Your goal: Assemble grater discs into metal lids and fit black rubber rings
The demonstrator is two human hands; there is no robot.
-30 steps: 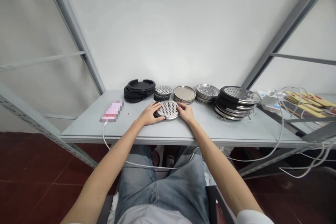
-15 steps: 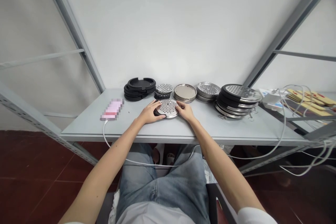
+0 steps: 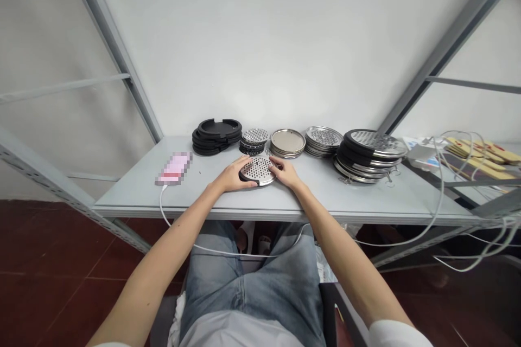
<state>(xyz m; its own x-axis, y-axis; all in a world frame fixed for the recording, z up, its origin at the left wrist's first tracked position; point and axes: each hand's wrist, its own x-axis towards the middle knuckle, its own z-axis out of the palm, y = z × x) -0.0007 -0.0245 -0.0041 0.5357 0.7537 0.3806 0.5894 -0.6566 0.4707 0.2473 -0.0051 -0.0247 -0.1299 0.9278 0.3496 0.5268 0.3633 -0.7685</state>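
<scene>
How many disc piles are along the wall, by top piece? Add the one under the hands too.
Black holder pile: 1
Plain metal pile: 1
Perforated metal, no black edging, small pile and larger pile: 2
Perforated metal, black edging, big pile: 1
Perforated disc under both hands: 1
Total: 6 (5 piles, 1 under hands)

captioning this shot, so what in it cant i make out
All head view:
- Underside of the perforated disc: faces away from the camera.
- Its left rim: partly covered by the left hand.
- Phone screen: blurred into blocks.
- Lower pieces' faces in the black-and-silver stack: covered by those above.
- Yellow pieces: markings too small.
</scene>
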